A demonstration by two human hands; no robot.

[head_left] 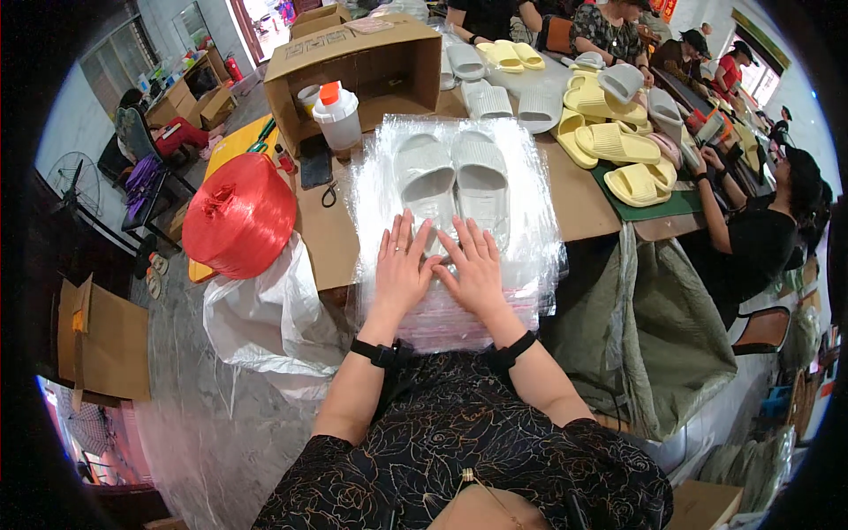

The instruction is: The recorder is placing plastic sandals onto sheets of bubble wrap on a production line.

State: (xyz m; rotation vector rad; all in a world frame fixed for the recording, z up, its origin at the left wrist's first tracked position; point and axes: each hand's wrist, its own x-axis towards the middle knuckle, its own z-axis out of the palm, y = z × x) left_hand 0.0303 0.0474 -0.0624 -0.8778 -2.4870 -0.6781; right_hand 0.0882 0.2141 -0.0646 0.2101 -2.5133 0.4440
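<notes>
A pair of light grey slide slippers (pixel 426 172) lies side by side, toes away from me, on a stack of clear plastic bags (pixel 530 212). Shiny film shows around the slippers; whether they are fully inside the top bag I cannot tell. My left hand (pixel 402 269) rests flat by the heel of the left slipper, fingers stretched out. Beside it my right hand (pixel 473 272) lies the same way at the heel of the right slipper. The two thumbs nearly touch. Neither hand grips anything.
Left stand a red twine roll (pixel 240 216), a phone (pixel 315 163), a bottle with an orange cap (pixel 336 119) and an open carton (pixel 353 66). Yellow slippers (pixel 618 143) pile up at the right. A green sack (pixel 658 327) hangs below. Co-workers sit along the far and right sides.
</notes>
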